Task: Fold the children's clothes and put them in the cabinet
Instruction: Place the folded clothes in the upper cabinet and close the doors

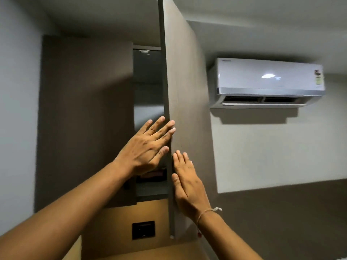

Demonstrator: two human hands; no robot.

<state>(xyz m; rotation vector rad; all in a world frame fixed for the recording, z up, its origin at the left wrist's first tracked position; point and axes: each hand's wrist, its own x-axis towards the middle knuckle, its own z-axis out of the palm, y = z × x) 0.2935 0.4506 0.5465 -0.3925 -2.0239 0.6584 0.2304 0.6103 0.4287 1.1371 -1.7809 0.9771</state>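
Overhead, my left hand (148, 147) and right hand (187, 182) press flat, fingers spread, against the open cabinet door (185, 91); dark folded clothes (153, 175) lie on its shelf (152, 192).

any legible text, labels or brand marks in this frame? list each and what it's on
None can be read.
Air conditioner: small dark brand mark at its top left, too small and blurred to read.
Stickers on its right end: print too small to read.
Cabinet door: no markings visible.
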